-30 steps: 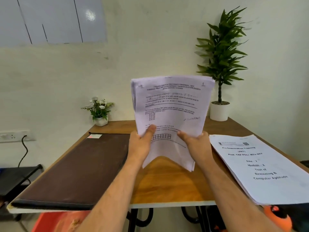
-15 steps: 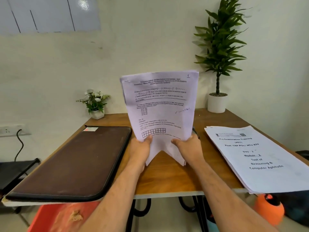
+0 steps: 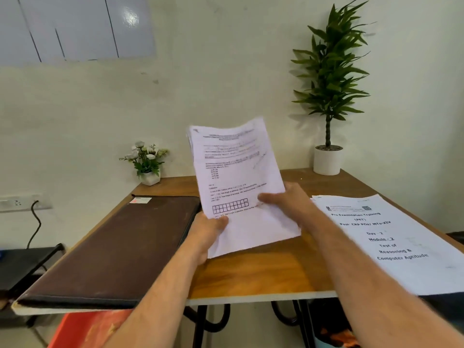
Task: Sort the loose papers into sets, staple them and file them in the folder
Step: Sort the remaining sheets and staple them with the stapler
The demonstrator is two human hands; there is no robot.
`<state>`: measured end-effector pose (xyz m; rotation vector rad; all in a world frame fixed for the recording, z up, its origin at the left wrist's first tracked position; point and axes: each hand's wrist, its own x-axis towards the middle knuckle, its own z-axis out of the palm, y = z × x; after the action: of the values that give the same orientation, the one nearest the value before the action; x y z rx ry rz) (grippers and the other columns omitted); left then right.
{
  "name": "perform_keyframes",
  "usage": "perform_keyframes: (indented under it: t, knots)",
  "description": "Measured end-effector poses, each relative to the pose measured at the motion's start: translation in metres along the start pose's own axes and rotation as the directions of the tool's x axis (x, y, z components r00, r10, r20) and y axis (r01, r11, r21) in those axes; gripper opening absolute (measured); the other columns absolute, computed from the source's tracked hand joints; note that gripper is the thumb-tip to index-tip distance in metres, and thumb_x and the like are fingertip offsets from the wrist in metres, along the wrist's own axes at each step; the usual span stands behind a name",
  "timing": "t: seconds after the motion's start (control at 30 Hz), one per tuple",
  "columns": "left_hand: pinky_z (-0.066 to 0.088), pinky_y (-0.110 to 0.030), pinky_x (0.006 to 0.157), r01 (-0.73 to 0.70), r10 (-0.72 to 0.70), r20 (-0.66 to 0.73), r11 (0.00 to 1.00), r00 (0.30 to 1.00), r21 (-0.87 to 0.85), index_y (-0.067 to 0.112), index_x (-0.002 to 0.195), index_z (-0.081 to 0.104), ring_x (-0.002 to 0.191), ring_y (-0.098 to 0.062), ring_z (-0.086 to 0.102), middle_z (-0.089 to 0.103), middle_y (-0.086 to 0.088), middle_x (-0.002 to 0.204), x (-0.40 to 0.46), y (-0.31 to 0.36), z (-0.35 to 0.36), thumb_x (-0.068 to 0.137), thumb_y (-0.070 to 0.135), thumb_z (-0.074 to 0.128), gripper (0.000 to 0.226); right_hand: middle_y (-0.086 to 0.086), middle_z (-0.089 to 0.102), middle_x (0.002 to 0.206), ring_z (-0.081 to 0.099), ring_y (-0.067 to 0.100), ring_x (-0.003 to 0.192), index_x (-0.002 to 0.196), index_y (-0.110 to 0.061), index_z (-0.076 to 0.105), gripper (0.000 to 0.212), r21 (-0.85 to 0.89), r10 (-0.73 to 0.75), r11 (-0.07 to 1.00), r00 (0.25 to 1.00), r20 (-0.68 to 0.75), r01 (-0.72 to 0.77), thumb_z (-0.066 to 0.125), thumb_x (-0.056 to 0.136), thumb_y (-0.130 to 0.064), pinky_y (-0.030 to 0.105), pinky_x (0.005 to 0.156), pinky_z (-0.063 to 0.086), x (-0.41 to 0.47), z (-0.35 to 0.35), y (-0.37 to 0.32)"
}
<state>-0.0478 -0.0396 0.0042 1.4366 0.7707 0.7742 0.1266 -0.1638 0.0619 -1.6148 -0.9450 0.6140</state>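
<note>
Nearest you: your two bare forearms, reaching in from the bottom edge over the front edge of the wooden table [image 3: 263,277]. Left hand [image 3: 206,234]: grips the lower left corner of a sheaf of printed papers [image 3: 238,182], thumb laid on the front face just under a printed row of small boxes, fingers hidden behind the sheets. Right hand [image 3: 288,204]: holds the same sheaf at its right edge, thumb pointing left across the front page, fingers behind. The sheaf: held up off the table, tilted so its top leans slightly left, front page facing you, print blurred; several sheet edges show at the top left corner. Left of your hands: one dark brown folder [image 3: 110,249], closed, lying flat on the table with its near end overhanging the front edge; a small pale label sits at its far corner. Right of your hands: one stack of papers [image 3: 391,242], lying flat, cover page headed "Pre Examination Training", its near end past the table's front edge. Far left corner of the table: one small white pot of white flowers [image 3: 148,162]. Far right corner: one tall green plant in a white pot [image 3: 329,96]. Beyond: pale wall, with a socket and black cable [image 3: 35,222] at the left.
</note>
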Motion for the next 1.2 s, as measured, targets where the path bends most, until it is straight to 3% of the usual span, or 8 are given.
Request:
perform_keyframes:
  t: [0.13,0.33,0.47,0.6,0.77,0.87,0.97,1.2]
  knots:
    - [0.045,-0.05,0.11,0.097,-0.097,0.12,0.995,0.988,0.005,0.023,0.127,0.066,0.12,-0.025,0.063,0.072,0.002,0.125,-0.009,-0.013,-0.004,0.097,0.002,0.061,0.037,0.002,0.077,0.102,0.076,0.024,0.087,0.11,-0.016,0.069,0.024,0.049,0.084,0.995,0.994,0.072,-0.088,0.075,0.088,-0.023,0.044,0.083,0.06,0.014,-0.016,-0.013]
    - [0.051,-0.055,0.101,0.325,-0.293,0.355,0.945,0.888,-0.033,0.012,0.129,0.061,0.114,-0.034,0.068,0.072,-0.013,0.122,-0.013,0.0,-0.022,0.094,0.01,0.067,0.036,0.005,0.072,0.114,0.072,0.024,0.094,0.115,-0.007,0.066,0.023,0.12,0.136,0.984,0.99,-0.034,-0.131,0.067,0.093,-0.004,0.036,0.083,0.059,0.027,-0.018,0.015]
    - [0.052,-0.056,0.1,0.287,-0.254,0.176,0.938,0.951,-0.195,0.011,0.13,0.059,0.111,-0.035,0.069,0.073,-0.014,0.118,0.019,0.013,-0.028,0.105,0.027,0.052,0.031,0.004,0.073,0.113,0.072,0.026,0.096,0.119,-0.014,0.065,0.027,0.066,0.201,0.977,0.979,0.019,-0.202,0.067,0.093,-0.006,0.042,0.087,0.058,0.021,-0.021,0.038]
    - [0.056,-0.056,0.094,0.211,-0.205,0.053,0.959,0.977,-0.188,0.014,0.123,0.059,0.102,-0.031,0.074,0.077,-0.01,0.109,0.042,0.012,-0.018,0.108,0.022,0.045,0.022,0.007,0.074,0.111,0.074,0.025,0.091,0.126,-0.01,0.061,0.035,0.154,0.243,0.955,0.967,0.08,-0.253,0.065,0.092,0.0,0.034,0.07,0.061,0.016,-0.015,0.055]
    - [0.059,-0.053,0.087,0.235,-0.239,-0.081,0.97,0.968,-0.054,0.017,0.118,0.06,0.096,-0.031,0.073,0.075,-0.009,0.106,0.057,0.004,0.0,0.107,0.019,0.047,0.017,0.007,0.076,0.107,0.074,0.03,0.095,0.118,-0.01,0.067,0.034,0.07,0.323,0.937,0.927,0.193,-0.341,0.071,0.086,0.001,0.049,0.092,0.056,0.019,-0.019,0.066]
    - [0.06,-0.046,0.075,0.192,-0.191,-0.116,0.981,0.975,-0.005,0.015,0.119,0.06,0.093,-0.029,0.072,0.072,-0.008,0.106,0.062,-0.003,0.007,0.107,0.017,0.047,0.018,0.004,0.077,0.103,0.075,0.025,0.088,0.112,-0.012,0.067,0.028,0.075,0.223,0.972,0.975,0.0,-0.222,0.077,0.086,-0.014,0.043,0.087,0.059,0.027,-0.016,0.066]
    - [0.054,-0.031,0.061,0.084,-0.065,-0.131,0.986,0.989,0.142,0.017,0.118,0.06,0.087,-0.019,0.07,0.072,-0.004,0.105,0.061,-0.011,0.007,0.107,0.018,0.045,0.018,0.0,0.074,0.108,0.072,0.021,0.092,0.116,-0.014,0.063,0.028,0.058,0.156,0.987,0.967,-0.203,-0.147,0.069,0.093,-0.029,0.042,0.087,0.059,0.044,-0.008,0.067]
    - [0.057,-0.031,0.069,-0.027,0.026,-0.138,1.0,0.99,-0.003,0.02,0.117,0.061,0.092,-0.016,0.074,0.076,0.003,0.101,0.059,-0.023,0.006,0.108,0.034,0.041,0.026,-0.005,0.076,0.099,0.074,0.018,0.086,0.105,-0.022,0.064,0.02,0.082,0.116,0.992,0.939,-0.322,-0.095,0.055,0.09,-0.031,0.044,0.078,0.062,0.057,0.017,0.086]
